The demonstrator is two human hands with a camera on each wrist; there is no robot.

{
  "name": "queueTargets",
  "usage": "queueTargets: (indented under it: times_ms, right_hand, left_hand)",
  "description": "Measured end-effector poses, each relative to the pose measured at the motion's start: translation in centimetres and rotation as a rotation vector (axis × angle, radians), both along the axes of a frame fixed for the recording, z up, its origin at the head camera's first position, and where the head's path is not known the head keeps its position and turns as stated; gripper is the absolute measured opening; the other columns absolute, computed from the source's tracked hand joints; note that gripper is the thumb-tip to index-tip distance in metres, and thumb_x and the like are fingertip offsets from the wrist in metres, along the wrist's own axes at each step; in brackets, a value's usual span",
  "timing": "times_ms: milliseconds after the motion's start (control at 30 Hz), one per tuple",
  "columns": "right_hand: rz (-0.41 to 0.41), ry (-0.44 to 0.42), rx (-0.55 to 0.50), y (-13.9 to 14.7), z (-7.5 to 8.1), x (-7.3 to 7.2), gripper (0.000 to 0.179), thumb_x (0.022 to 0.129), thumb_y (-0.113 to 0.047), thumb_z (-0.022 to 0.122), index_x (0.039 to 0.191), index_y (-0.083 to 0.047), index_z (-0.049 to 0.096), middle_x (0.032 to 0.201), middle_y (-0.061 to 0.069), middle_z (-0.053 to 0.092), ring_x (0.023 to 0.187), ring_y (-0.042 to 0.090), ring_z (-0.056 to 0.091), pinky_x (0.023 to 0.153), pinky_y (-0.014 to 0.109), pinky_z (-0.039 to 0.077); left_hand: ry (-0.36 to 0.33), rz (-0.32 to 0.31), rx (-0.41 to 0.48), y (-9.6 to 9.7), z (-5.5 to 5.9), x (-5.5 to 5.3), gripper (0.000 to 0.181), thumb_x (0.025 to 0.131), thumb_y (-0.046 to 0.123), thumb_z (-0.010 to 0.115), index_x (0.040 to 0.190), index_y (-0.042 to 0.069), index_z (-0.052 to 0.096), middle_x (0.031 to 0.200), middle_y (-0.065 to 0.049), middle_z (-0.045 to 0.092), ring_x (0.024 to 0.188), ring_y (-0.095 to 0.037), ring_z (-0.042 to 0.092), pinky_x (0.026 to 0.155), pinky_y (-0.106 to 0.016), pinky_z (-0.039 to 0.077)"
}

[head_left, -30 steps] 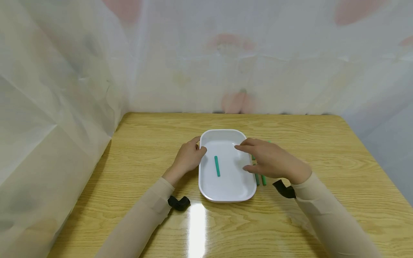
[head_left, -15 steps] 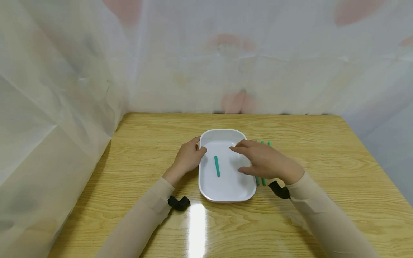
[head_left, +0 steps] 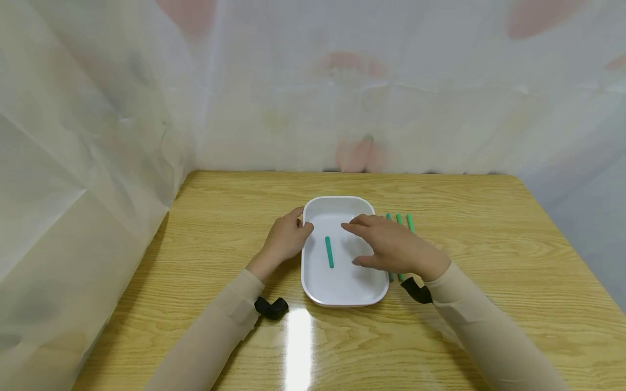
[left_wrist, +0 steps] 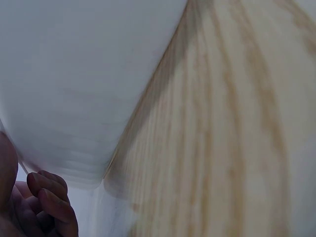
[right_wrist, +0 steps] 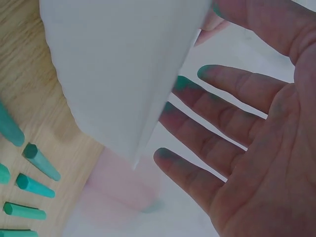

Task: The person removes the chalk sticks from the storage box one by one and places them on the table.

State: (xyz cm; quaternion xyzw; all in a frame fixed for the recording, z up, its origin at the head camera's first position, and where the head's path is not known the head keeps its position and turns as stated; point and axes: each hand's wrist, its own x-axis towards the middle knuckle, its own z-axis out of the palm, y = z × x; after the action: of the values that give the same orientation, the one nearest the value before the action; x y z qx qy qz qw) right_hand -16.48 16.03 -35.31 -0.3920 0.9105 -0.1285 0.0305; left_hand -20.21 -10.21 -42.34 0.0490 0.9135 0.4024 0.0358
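A white tray (head_left: 344, 290) with a raised rim stands on the table. My left hand (head_left: 285, 236) grips its left rim, thumb over the edge and fingers outside, as the curled fingers (left_wrist: 49, 195) in the left wrist view confirm. One green pastel stick (head_left: 330, 252) lies inside, left of centre. Over the tray's right side hovers my right hand (head_left: 393, 244), holding nothing. In the right wrist view its fingers (right_wrist: 237, 91) are spread and extended, their tips stained green, with the tray wall (right_wrist: 113, 64) beyond them.
Several more green pastel sticks (head_left: 410, 222) lie side by side on the wooden table (head_left: 220, 217), right of the tray and partly hidden by my right hand. A patterned sheet (head_left: 274, 108) rises behind the table and along its left side.
My right hand has shifted left over the tray, its fingers staying extended, uncovering more of the sticks on the right. The left hand, tray and inner stick keep their places.
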Motion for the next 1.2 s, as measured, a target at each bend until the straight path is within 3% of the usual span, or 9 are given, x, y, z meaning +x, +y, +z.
queueTargets:
  times_ms: [567,1200]
  right_hand:
    - [0.003,-0.008,-0.014,-0.8,-0.8,0.0,0.078,0.087,-0.034,0.084,0.151,-0.005,0.051,0.145,0.011,0.057,0.128,0.027,0.058,0.101,0.044,0.052]
    - [0.025,0.023,-0.001,-1.6,-1.6,0.0,0.080,0.087,-0.037,0.084,0.151,-0.004,0.051,0.145,0.012,0.057,0.131,0.029,0.057,0.107,0.046,0.050]
  left_hand:
    - [-0.006,-0.004,0.000,0.0,0.1,0.0,0.052,0.099,0.030,0.052,0.148,0.013,0.054,0.067,-0.004,0.054,0.055,-0.016,0.047,0.050,-0.028,0.039]
    - [0.001,-0.003,-0.006,0.1,0.3,0.1,0.050,0.101,0.026,0.054,0.149,0.013,0.054,0.064,-0.002,0.049,0.052,-0.015,0.044,0.048,-0.028,0.037]
